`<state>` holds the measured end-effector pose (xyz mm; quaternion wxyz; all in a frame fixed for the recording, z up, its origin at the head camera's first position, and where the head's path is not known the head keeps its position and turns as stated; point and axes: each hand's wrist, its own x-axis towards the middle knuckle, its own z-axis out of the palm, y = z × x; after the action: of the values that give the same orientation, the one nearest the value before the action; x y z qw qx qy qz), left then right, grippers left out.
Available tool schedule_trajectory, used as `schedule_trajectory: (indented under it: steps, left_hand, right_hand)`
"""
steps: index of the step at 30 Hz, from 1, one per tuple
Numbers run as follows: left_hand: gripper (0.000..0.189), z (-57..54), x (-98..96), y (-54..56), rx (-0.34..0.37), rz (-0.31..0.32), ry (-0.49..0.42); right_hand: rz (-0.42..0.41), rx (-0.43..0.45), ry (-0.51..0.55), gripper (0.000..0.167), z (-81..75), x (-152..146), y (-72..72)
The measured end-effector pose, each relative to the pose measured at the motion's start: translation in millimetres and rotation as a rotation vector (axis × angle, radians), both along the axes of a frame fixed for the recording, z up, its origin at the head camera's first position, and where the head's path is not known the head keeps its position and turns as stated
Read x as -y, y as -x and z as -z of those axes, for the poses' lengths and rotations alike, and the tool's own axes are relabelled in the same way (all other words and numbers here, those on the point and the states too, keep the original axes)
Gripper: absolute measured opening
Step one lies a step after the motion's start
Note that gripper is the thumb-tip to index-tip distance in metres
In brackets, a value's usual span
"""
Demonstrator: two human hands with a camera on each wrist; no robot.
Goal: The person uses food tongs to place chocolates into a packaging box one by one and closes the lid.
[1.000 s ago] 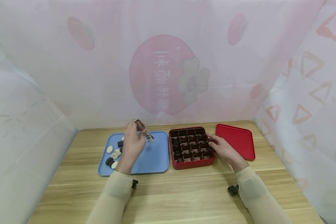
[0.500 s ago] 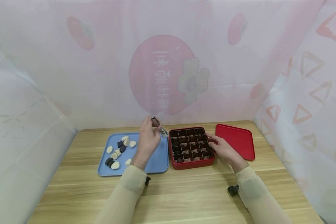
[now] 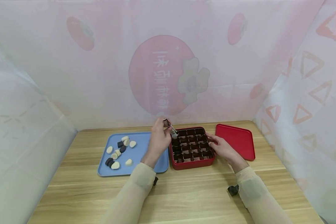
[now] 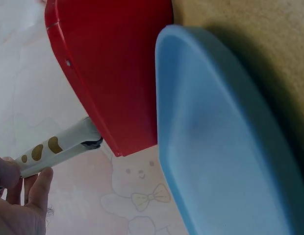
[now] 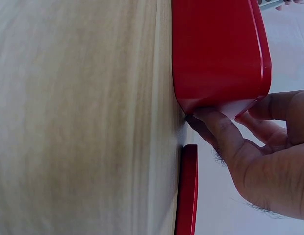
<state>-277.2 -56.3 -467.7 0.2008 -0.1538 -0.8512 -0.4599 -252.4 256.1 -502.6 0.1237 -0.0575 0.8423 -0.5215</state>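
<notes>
My left hand (image 3: 159, 138) pinches a pair of metal tongs (image 4: 56, 148) with oval holes along the arm. Their tips reach over the back left corner of a red box (image 3: 193, 165), and something dark shows at the tip in the left wrist view; I cannot tell whether it is a held piece. Inside the box lies a dark brown divided insert (image 3: 194, 146), with dark pieces in some left-column compartments. My right hand (image 3: 224, 148) rests against the box's right side, thumb and fingers touching its wall in the right wrist view.
Left of the box, a blue tray (image 3: 145, 169) carries several cream and dark chocolate-like pieces, such as a cream one (image 3: 129, 162) and a dark one (image 3: 120, 144). A red lid (image 3: 238, 141) lies to the right. Printed curtains surround the wooden table (image 3: 190, 199).
My left hand has moved right with the tongs, from above the blue tray to the red box's back left corner. The right hand and the box have stayed still.
</notes>
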Motion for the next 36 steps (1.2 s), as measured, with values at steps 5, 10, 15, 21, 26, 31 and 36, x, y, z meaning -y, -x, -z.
schedule_trajectory:
  steps: [5,10,15,21,26,31,36]
  left_hand:
    - [0.020,1.8,-4.8,-0.8,0.034,0.009,-0.012]
    - [0.019,2.9,-6.5,0.5,0.053,0.018,-0.034]
    - [0.022,3.3,-4.4,1.5,0.087,0.036,-0.083]
    - [0.023,-3.5,6.0,-1.1,0.055,0.062,-0.130]
    - [0.023,-10.7,20.3,-5.0,0.048,0.051,-0.142]
    - [0.023,-15.2,38.8,-9.6,0.056,0.008,-0.120]
    - [0.019,-16.6,60.1,-13.4,0.071,-0.034,-0.116]
  right_hand:
    - [-0.006,-0.014,-0.004,0.061,-1.4,0.0,-0.7]
    - [0.001,-0.006,-0.003,0.061,-1.2,-0.5,-0.8]
    - [0.001,-0.004,-0.009,0.061,0.5,-0.2,0.5]
    - [-0.006,-0.009,-0.010,0.061,0.3,1.3,0.7]
    - [-0.005,-0.014,-0.013,0.061,0.2,2.1,0.5]
    - [-0.006,-0.025,-0.021,0.060,1.9,2.2,1.1]
    - [-0.008,-0.017,-0.022,0.061,1.8,1.7,-0.2]
